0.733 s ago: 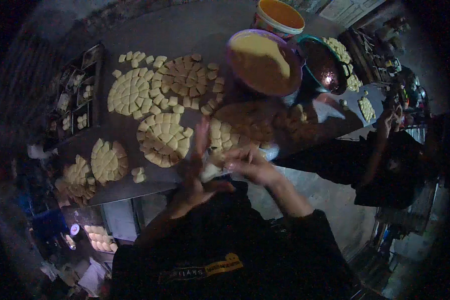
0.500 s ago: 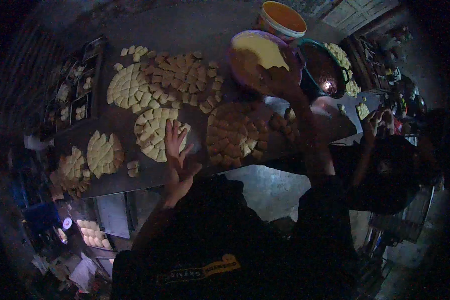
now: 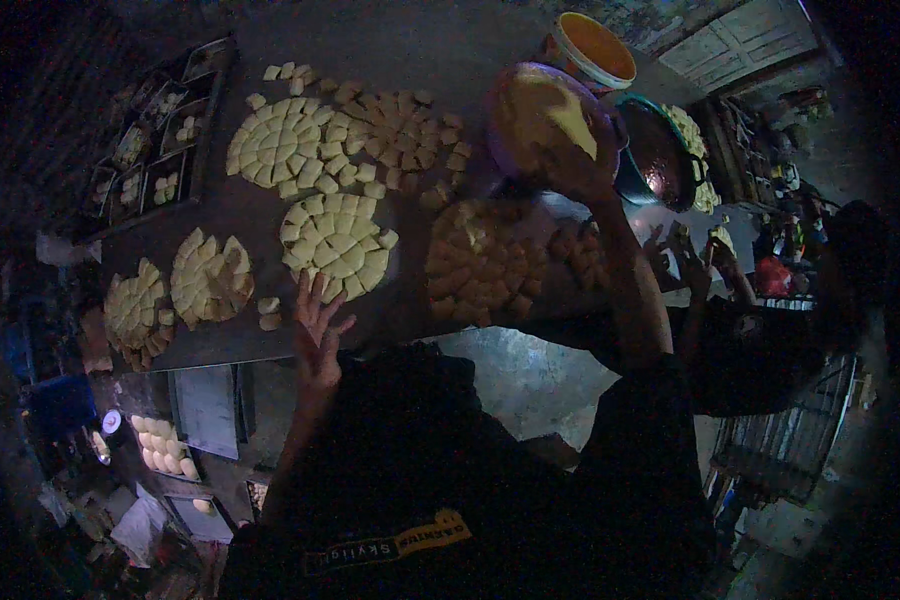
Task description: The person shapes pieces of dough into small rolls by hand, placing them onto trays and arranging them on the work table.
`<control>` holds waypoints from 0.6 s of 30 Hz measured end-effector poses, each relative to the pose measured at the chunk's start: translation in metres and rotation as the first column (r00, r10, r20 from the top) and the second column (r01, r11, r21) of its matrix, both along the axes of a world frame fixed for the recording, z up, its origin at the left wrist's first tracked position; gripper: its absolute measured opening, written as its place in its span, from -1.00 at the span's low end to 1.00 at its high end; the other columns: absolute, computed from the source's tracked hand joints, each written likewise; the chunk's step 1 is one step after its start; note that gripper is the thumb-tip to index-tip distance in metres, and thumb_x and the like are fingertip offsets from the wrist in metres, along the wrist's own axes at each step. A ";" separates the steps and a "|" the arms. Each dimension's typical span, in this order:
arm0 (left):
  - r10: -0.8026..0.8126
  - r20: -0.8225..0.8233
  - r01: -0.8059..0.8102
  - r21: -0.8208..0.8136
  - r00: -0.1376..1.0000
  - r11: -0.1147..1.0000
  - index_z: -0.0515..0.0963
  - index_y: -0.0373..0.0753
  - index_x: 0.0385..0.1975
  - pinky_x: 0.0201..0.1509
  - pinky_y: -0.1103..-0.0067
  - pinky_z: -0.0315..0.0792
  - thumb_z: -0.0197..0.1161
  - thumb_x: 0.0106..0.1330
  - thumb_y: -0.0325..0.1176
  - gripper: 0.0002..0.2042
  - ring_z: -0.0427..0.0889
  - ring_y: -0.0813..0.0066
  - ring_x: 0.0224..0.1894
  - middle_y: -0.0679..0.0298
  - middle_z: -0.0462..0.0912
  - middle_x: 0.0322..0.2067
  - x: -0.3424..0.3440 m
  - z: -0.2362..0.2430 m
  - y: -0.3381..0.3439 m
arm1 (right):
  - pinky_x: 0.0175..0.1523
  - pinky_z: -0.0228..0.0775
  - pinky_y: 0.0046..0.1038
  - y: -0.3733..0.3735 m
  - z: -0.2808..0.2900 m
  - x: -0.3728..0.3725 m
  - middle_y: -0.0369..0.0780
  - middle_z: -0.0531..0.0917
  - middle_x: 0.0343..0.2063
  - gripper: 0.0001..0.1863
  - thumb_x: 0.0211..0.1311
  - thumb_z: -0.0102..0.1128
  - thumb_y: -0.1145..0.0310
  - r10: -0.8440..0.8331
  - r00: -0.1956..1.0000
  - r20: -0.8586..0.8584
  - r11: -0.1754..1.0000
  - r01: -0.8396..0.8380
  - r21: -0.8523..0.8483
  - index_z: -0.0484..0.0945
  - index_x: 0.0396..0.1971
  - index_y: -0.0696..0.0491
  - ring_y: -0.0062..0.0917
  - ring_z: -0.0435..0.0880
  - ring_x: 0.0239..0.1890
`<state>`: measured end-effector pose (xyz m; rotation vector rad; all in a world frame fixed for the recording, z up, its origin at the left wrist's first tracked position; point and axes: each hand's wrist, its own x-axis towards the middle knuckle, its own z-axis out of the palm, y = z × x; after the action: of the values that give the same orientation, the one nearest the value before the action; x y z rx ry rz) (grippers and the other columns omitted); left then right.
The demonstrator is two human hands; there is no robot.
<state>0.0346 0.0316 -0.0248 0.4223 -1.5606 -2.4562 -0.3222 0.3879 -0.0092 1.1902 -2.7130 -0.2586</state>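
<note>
My left hand (image 3: 318,318) has its fingers spread, touching the lower edge of a scored round of pale dough (image 3: 335,240), cut into several pieces. My right hand (image 3: 570,168) reaches into a purple-rimmed basin (image 3: 564,108) holding yellowish, grainy material; it is dark, and I cannot see what its fingers hold. Beside that arm lie shadowed dough pieces (image 3: 480,265). Other cut dough rounds (image 3: 275,140) spread behind and left of my left hand (image 3: 210,285). A green-rimmed basin (image 3: 660,150) with dark, glossy contents stands right of the purple one.
An orange bucket (image 3: 590,45) stands behind the basins. A compartmented rack (image 3: 155,130) is at the left, trays of dough (image 3: 165,445) below the table. A co-worker (image 3: 770,340) on the right has hands (image 3: 715,260) over the table near more dough.
My hands were together at the table's near edge, around a small pale piece; my right hand has moved up into the purple basin. My left hand has shifted left, fingers spread on the dough's edge.
</note>
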 end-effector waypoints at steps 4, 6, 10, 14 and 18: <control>-0.104 -0.027 0.103 -0.039 0.994 0.994 -0.08 -0.21 0.45 0.21 0.33 0.38 0.15 0.38 0.00 -0.21 0.36 0.12 0.29 0.01 0.05 0.42 0.000 0.009 -0.015 | 0.02 0.44 -0.26 -0.003 -0.015 -0.001 -0.08 0.60 -0.09 -0.52 0.29 0.12 0.09 -0.048 0.997 0.064 0.997 0.052 -0.062 0.47 0.13 0.02 -0.27 0.59 -0.14; -0.130 -0.011 0.129 -0.065 0.991 0.990 0.04 -0.25 0.41 0.21 0.37 0.38 0.13 0.42 -0.13 -0.33 0.40 0.17 0.26 0.03 0.15 0.38 -0.002 0.017 -0.017 | 0.05 0.42 -0.28 0.013 -0.033 -0.011 -0.08 0.59 -0.07 -0.53 0.32 0.10 0.09 -0.087 0.990 0.111 0.985 0.102 -0.137 0.47 0.12 0.03 -0.30 0.58 -0.10; -0.275 0.067 0.281 -0.111 0.959 0.953 0.28 -0.32 0.26 0.21 0.40 0.39 0.09 0.45 -0.39 -0.58 0.47 0.28 0.21 0.09 0.36 0.27 0.003 0.045 -0.033 | 0.10 0.40 -0.33 0.000 -0.080 -0.021 -0.08 0.59 -0.04 -0.55 0.37 0.04 0.09 -0.064 0.902 0.427 0.838 0.281 -0.467 0.48 0.10 0.08 -0.35 0.56 -0.04; -0.394 0.049 0.396 -0.022 0.918 0.918 0.35 -0.35 0.19 0.25 0.45 0.39 0.11 0.44 -0.45 -0.65 0.50 0.37 0.17 0.11 0.45 0.19 0.006 0.045 -0.048 | 0.14 0.37 -0.34 -0.118 0.015 0.084 -0.09 0.57 0.05 -0.54 0.45 -0.10 0.08 -0.043 0.604 0.795 0.607 0.648 -0.460 0.49 0.09 0.12 -0.41 0.53 0.02; -0.239 0.078 0.207 0.296 0.968 0.933 0.41 -0.35 0.12 0.21 0.48 0.40 0.17 0.43 -0.33 -0.65 0.49 0.46 0.11 0.19 0.49 0.09 0.016 0.032 -0.059 | 0.17 0.33 -0.38 -0.235 0.081 0.229 -0.14 0.58 -0.04 -0.48 0.42 -0.03 0.00 0.212 0.345 0.914 0.658 0.641 -0.394 0.52 0.03 0.19 -0.42 0.55 -0.01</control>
<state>0.0509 -0.0279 0.0073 0.4581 -1.3601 -2.8981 -0.0934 0.1525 0.0720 0.6656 -3.1351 1.9519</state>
